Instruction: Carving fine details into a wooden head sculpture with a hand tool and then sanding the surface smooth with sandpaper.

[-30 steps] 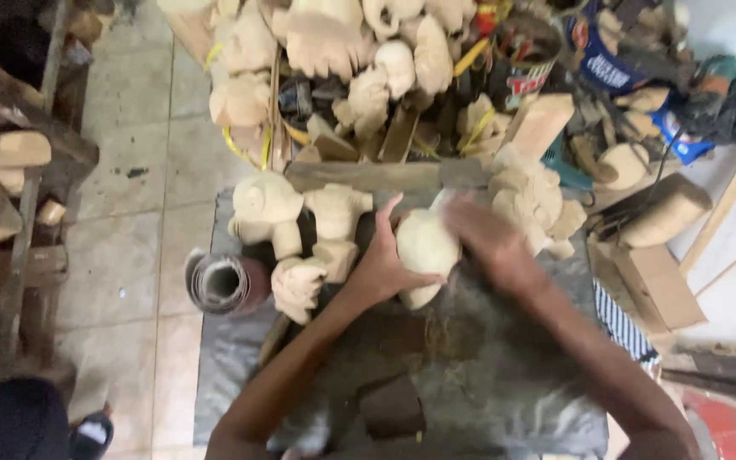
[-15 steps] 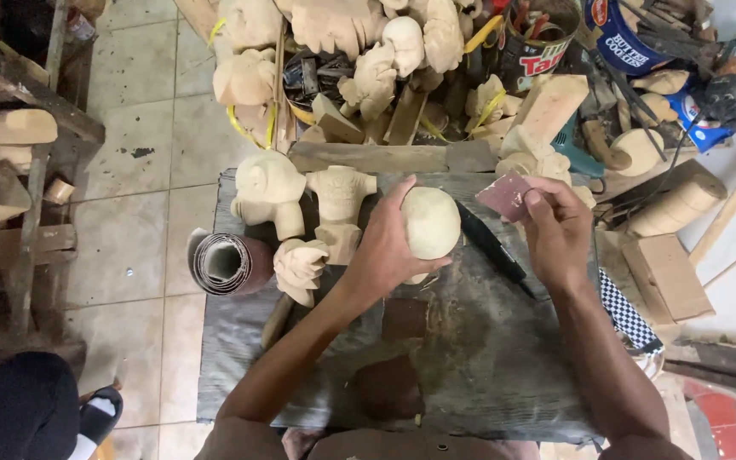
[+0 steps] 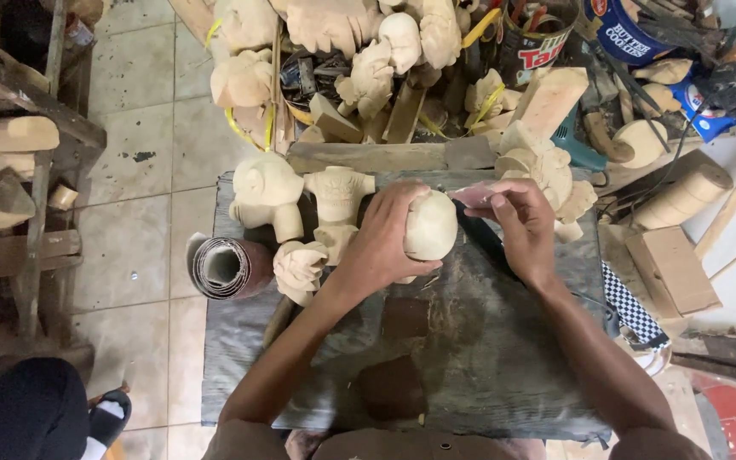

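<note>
Between the two hands, on a dark worn board (image 3: 487, 375), the left hand (image 3: 382, 241) wraps its fingers around a pale rounded wooden carving (image 3: 430, 225), whose long axis runs roughly away from the person, the blunt end pointing toward the pile beyond. Just right of it, the right hand (image 3: 521, 223) pinches a small pinkish piece of sandpaper (image 3: 473, 195) against the carving's upper right side. Left of the left hand lie other unfinished carved figures (image 3: 300, 204) and a roll of sandpaper (image 3: 225, 267); beyond both hands, a heap of wood pieces (image 3: 385, 60).
</note>
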